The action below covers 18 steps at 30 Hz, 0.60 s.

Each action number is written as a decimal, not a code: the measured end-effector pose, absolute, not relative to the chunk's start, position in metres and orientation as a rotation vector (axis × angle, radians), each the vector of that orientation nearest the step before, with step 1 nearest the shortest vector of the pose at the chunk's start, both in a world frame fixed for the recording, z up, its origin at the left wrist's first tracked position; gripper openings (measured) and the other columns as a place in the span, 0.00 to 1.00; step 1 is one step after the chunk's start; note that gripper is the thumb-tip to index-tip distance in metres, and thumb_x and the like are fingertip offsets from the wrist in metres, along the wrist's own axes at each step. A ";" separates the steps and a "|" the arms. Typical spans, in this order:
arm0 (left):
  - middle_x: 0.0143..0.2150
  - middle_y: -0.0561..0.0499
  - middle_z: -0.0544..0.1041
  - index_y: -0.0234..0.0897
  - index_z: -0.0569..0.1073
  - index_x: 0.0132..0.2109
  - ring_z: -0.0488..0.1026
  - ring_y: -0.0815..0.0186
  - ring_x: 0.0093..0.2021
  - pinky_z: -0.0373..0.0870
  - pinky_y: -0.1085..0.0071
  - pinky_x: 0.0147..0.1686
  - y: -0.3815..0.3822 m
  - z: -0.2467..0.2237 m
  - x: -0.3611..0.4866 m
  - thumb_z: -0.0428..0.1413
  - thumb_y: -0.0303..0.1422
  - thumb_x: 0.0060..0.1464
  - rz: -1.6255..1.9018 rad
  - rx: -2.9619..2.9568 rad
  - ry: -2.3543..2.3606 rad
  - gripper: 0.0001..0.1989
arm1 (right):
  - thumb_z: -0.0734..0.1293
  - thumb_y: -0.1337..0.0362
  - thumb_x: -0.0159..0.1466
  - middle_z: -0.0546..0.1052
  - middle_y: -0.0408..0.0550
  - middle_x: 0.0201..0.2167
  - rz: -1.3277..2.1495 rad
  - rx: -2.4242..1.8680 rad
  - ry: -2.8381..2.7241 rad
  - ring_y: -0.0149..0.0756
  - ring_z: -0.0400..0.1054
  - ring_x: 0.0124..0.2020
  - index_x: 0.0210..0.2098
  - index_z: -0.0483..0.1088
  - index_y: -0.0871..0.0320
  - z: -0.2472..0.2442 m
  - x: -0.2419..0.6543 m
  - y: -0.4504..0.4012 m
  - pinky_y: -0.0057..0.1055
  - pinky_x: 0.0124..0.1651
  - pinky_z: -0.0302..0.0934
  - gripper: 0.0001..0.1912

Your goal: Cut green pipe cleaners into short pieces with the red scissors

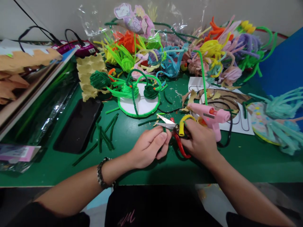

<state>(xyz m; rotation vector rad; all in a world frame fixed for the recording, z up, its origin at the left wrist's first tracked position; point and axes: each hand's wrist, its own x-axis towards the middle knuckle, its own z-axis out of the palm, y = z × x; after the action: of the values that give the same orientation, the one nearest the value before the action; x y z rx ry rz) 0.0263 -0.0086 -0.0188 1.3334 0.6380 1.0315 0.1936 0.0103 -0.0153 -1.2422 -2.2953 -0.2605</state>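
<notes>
My left hand [151, 145] is closed in a pinch on a dark green pipe cleaner, of which only a short end shows between the fingertips. In my right hand [201, 140] are scissors [176, 129] with one yellow and one red handle. Their blades are parted and reach over my left fingertips, beside the pipe cleaner. Just beyond my hands lies a white disc [148, 106] edged in green, carrying green pipe-cleaner shapes. Several cut dark green pipe-cleaner pieces [105, 138] are scattered to the left of my left hand.
A pink glue gun [210, 115] with a green stick stands right beside my right hand, its black cord [230, 129] curving round. At left lie a black phone [77, 126] and an egg-carton piece [88, 71]. Colourful pipe-cleaner bundles [172, 60] line the back.
</notes>
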 end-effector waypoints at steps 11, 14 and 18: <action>0.12 0.61 0.57 0.36 0.58 0.28 0.52 0.77 0.13 0.53 0.80 0.16 -0.007 -0.020 0.026 0.40 0.38 0.59 1.026 1.358 0.664 0.14 | 0.57 0.63 0.58 0.61 0.39 0.14 -0.027 -1.245 -2.244 0.27 0.54 0.17 0.19 0.53 0.56 -0.015 0.196 0.011 0.24 0.20 0.45 0.13; 0.12 0.61 0.57 0.36 0.57 0.28 0.52 0.77 0.13 0.53 0.80 0.15 -0.006 -0.020 0.026 0.39 0.38 0.59 1.048 1.369 0.682 0.14 | 0.58 0.54 0.58 0.60 0.38 0.15 0.134 -1.297 -2.177 0.26 0.53 0.16 0.21 0.54 0.56 -0.014 0.193 0.009 0.24 0.20 0.47 0.15; 0.13 0.62 0.57 0.36 0.57 0.29 0.53 0.77 0.13 0.53 0.80 0.16 -0.006 -0.020 0.027 0.39 0.38 0.59 1.074 1.407 0.747 0.14 | 0.53 0.40 0.55 0.63 0.41 0.17 0.206 -1.344 -2.224 0.29 0.55 0.16 0.26 0.56 0.57 -0.015 0.190 0.006 0.27 0.19 0.47 0.24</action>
<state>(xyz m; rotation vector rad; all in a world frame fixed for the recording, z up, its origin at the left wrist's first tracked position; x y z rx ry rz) 0.0267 -0.0062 -0.0197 1.4073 0.7467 1.0737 0.1901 0.0064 -0.0149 -1.3435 -2.2237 0.2057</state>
